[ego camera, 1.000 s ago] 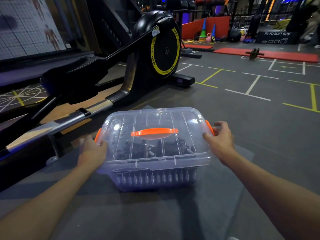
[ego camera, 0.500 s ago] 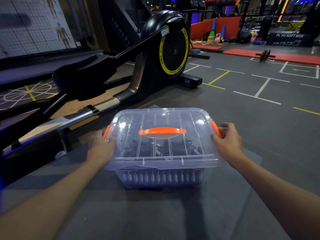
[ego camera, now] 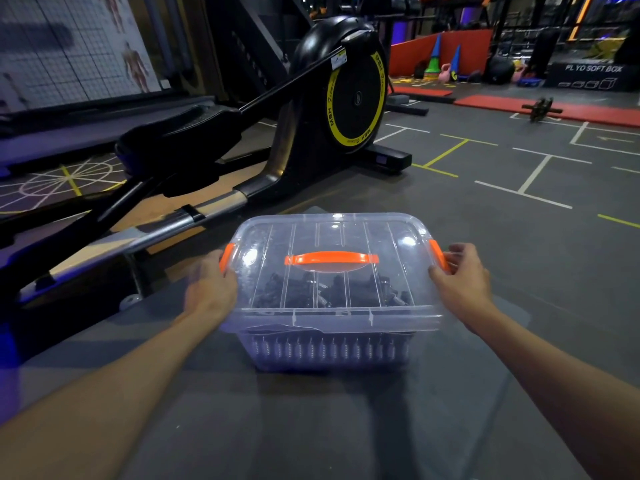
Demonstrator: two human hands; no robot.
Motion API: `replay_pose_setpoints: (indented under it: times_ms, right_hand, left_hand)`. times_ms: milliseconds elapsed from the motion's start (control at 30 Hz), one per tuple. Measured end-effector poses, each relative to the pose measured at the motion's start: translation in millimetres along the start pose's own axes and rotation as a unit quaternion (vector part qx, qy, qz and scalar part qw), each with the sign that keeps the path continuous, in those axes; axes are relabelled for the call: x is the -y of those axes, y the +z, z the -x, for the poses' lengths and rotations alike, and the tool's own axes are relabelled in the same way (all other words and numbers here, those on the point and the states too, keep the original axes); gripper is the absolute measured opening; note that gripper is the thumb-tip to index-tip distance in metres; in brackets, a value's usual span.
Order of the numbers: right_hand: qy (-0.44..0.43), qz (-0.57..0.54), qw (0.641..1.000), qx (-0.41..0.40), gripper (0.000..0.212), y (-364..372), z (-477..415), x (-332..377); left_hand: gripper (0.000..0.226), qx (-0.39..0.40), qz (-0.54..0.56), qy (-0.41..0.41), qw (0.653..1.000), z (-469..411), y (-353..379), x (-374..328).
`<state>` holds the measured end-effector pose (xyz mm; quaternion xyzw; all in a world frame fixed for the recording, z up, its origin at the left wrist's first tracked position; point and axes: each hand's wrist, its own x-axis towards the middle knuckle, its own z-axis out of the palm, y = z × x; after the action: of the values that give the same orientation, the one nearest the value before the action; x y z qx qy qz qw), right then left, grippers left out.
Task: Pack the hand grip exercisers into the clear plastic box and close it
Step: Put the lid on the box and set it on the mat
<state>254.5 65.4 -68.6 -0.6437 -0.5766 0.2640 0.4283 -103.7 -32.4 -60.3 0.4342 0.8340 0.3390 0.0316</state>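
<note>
The clear plastic box (ego camera: 332, 318) stands on a grey floor mat (ego camera: 311, 410) with its lid on and an orange carry handle (ego camera: 330, 258) lying flat on top. Black hand grip exercisers (ego camera: 332, 289) with metal springs fill the inside, seen through the lid and front wall. My left hand (ego camera: 209, 289) presses on the left orange latch (ego camera: 227, 258). My right hand (ego camera: 462, 280) is on the right orange latch (ego camera: 438, 254). Both hands grip the box's ends.
A black and yellow elliptical trainer (ego camera: 339, 95) stands close behind and to the left, its rail (ego camera: 145, 233) running past the box. Grey gym floor with painted lines (ego camera: 533, 174) spreads to the right. Cones, kettlebells and red mats (ego camera: 588, 112) lie far back.
Both hands have stayed on the box's side latches. The view has shifted, so the box sits further right in the frame.
</note>
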Motion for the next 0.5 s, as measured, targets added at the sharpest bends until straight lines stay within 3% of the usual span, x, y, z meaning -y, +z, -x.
replay_pose_setpoints:
  times_ms: [67, 200, 500]
  right_hand:
    - [0.007, -0.001, 1.000, 0.004, 0.050, 1, -1, 0]
    - [0.019, 0.002, 0.999, 0.030, 0.063, 2, -1, 1]
    - [0.025, -0.040, 0.998, 0.047, 0.075, 4, 3, 6]
  left_hand:
    - [0.018, 0.003, 0.000, 0.006, 1.000, -1, -1, 0]
    - [0.037, 0.026, 0.019, 0.005, 0.999, -2, -1, -3]
    - [0.043, 0.045, 0.036, 0.035, 0.998, 6, -15, 8]
